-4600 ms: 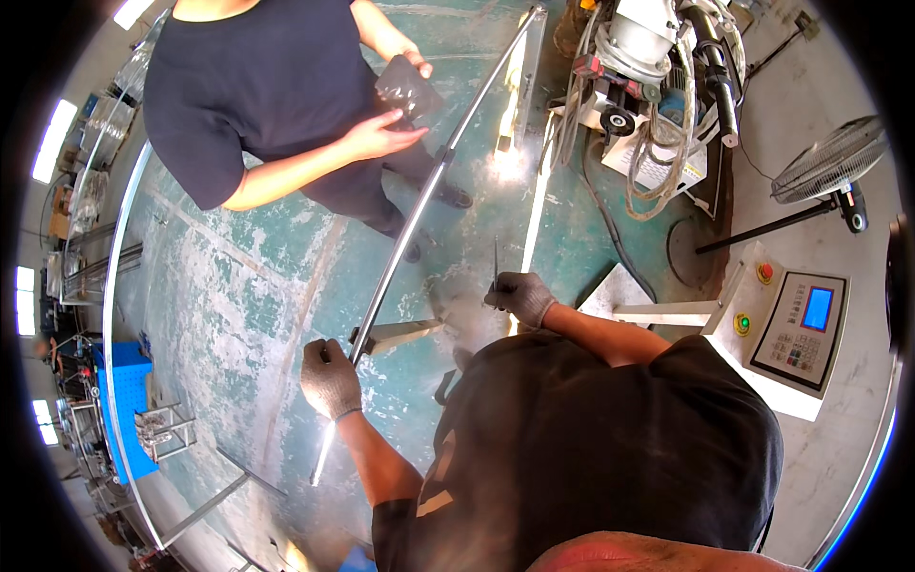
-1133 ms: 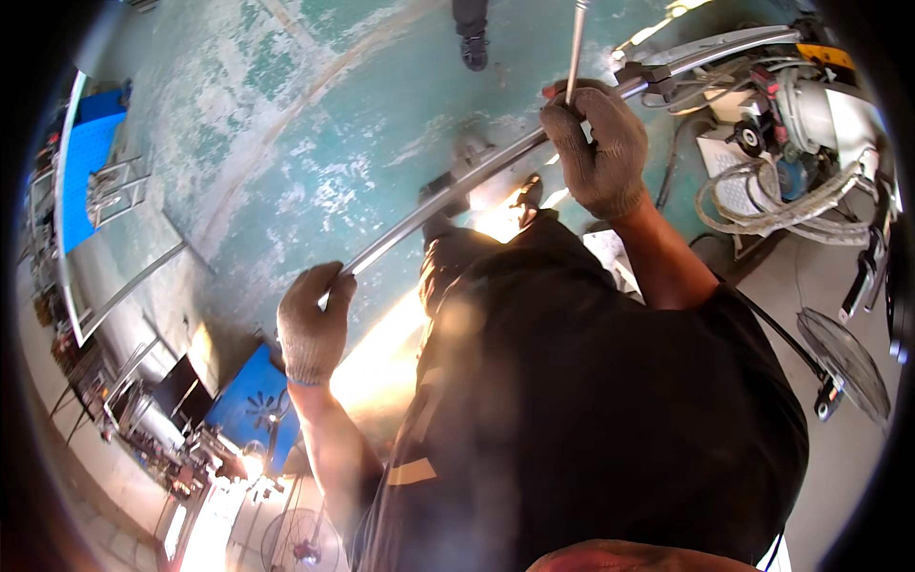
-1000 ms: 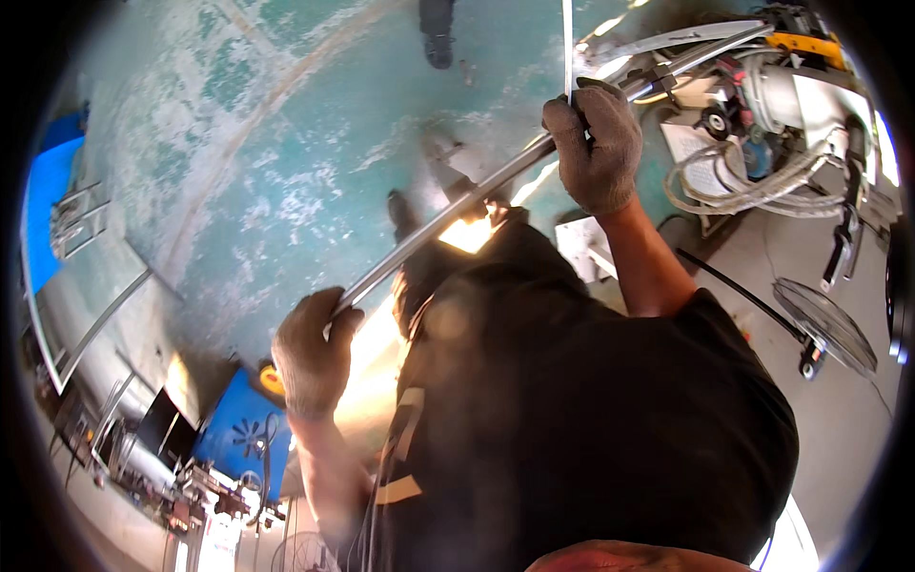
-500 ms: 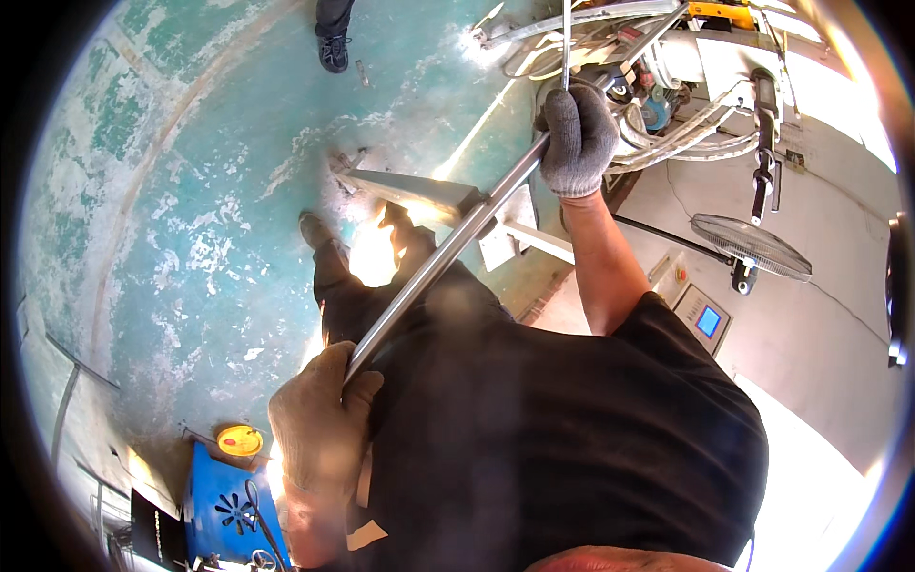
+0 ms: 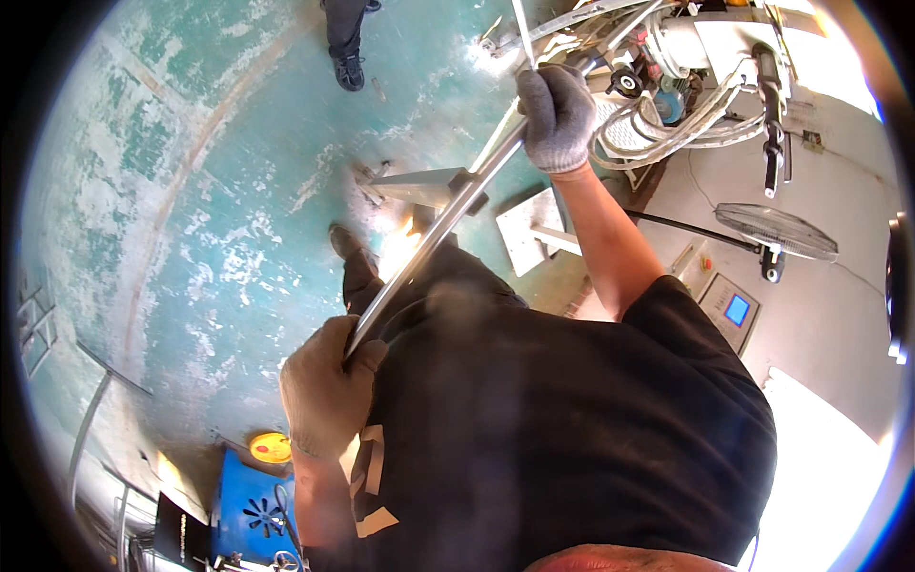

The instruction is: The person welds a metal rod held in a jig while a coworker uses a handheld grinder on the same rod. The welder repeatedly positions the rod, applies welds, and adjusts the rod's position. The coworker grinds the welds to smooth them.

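Through the left hand (image 5: 329, 386) I am clasping the near end of the metal tube (image 5: 429, 246), its length running forward-right from that grip past the right hand (image 5: 558, 116), which is clenching a thin rod (image 5: 522, 33).

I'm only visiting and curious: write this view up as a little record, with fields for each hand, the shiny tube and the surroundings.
Left hand: gloved, gripping the metal tube at its lower end
Right hand: gloved, closed around a thin rod; contact with the tube unclear
Metal tube: slants up and right
Right side: fan, blue screen
Lower left: blue box, yellow round object
Top: another person's shoe
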Motion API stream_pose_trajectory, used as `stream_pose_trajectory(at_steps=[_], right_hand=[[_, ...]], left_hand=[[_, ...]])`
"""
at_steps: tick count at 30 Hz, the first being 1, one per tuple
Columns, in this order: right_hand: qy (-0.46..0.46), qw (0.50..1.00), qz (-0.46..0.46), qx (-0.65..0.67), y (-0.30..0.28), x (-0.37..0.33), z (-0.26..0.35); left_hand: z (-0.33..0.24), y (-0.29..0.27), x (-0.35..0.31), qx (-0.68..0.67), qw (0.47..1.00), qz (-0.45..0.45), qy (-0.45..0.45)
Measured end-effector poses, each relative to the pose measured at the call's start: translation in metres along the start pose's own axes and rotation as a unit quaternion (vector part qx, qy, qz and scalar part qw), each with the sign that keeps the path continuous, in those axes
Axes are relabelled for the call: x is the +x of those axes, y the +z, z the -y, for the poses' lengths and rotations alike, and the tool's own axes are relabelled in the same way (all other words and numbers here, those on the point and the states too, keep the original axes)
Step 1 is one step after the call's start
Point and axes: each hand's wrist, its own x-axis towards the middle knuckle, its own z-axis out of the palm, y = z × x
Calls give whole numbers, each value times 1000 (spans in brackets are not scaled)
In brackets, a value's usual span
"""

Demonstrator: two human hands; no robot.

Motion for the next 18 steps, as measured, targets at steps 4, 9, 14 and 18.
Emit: stream_pose_trajectory(at_steps=[4,9,14,18], right_hand=[[-36,999,-11,-1,-7,-1,-3],[-48,998,-36,-22,1,0,-13],[-2,996,-44,81,-15,-15,-3],[131,959,-52,246,-33,-67,4]], left_hand=[[-25,-3,-2,-32,998,-3,-51],[-25,22,2,-20,994,-111,5],[-53,41,26,-8,992,-126,21],[-53,48,38,-23,991,-130,16]])
